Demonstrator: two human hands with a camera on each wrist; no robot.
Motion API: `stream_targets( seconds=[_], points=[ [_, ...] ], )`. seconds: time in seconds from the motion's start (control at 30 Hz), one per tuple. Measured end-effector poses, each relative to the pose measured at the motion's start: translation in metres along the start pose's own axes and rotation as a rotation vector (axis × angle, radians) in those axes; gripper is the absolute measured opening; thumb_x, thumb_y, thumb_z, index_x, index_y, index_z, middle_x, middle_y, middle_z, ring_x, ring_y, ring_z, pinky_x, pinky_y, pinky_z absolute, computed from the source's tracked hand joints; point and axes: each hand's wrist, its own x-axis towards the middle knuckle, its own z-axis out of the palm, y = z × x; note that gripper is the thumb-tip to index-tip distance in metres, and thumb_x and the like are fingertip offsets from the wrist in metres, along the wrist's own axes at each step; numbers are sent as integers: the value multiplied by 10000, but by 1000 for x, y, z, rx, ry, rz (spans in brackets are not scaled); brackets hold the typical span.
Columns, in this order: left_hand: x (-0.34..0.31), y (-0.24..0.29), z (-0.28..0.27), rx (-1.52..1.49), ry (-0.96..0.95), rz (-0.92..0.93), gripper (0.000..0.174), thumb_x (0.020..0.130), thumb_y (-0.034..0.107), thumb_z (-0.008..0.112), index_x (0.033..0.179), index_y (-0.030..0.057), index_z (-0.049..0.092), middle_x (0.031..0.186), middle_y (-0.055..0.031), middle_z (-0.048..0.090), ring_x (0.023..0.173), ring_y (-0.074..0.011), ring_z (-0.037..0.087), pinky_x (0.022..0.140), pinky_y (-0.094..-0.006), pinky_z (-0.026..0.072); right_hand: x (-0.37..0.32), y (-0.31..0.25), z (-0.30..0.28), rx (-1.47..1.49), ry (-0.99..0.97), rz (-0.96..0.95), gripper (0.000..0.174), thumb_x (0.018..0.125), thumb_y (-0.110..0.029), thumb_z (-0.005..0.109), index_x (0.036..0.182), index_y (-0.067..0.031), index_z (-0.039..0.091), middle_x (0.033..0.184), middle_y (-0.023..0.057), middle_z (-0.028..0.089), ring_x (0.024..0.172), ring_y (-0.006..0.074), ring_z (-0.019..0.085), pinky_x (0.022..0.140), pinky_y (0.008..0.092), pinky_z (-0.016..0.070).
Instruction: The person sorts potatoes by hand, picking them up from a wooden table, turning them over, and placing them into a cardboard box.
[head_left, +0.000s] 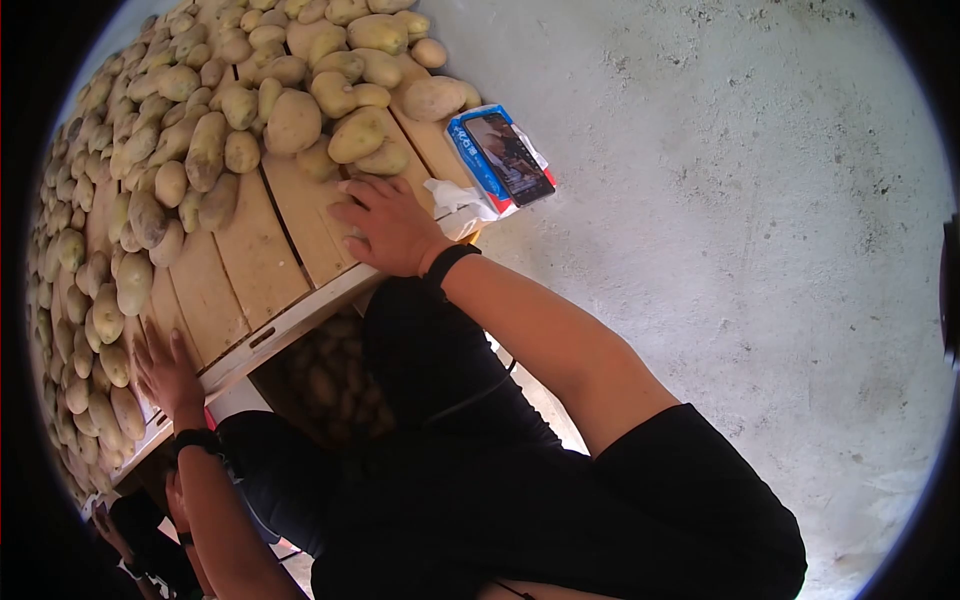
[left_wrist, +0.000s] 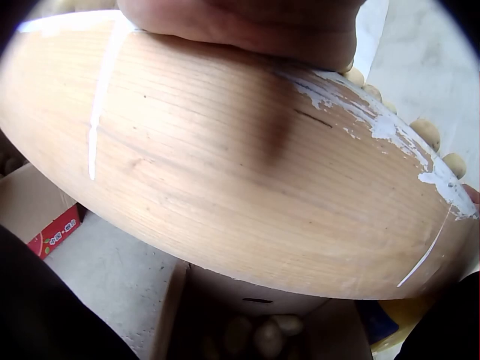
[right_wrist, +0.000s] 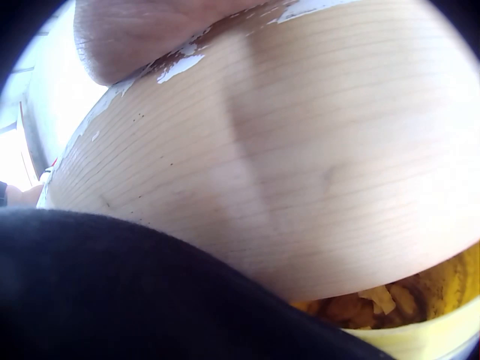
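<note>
In the head view the left hand (head_left: 168, 378) rests at the near edge of the slatted wooden table (head_left: 235, 270), fingers extended beside several potatoes (head_left: 118, 365). Further right, the right hand (head_left: 385, 225) lies on the boards near the table's corner, fingers spread and slightly bent, just below a group of potatoes (head_left: 357, 136). Neither hand holds anything. Both wrist views show the table's wooden side close up, with part of the left hand (left_wrist: 247, 26) and of the right hand (right_wrist: 142, 34) at its top edge.
A phone (head_left: 510, 160) lies on a blue and white box (head_left: 470, 155) at the table's right corner. Below the table stands a box holding potatoes (left_wrist: 268, 337); a yellow bucket (right_wrist: 442, 330) is nearby. Another person's hand (head_left: 176, 500) shows at lower left.
</note>
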Motion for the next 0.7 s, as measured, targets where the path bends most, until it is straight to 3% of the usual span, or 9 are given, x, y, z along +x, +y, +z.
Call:
stream_targets(
  seconds=[0.7],
  points=[
    [-2, 4, -4, 16, -13, -15, 659, 985, 599, 404, 1560, 289, 319, 1636, -95, 251, 1523, -267, 176, 1209, -520, 121, 1, -2, -3, -10, -5, -1, 422, 831, -286, 642, 1230, -152, 628, 1364, 115, 525, 1298, 319, 465, 1051, 466, 354]
  ],
)
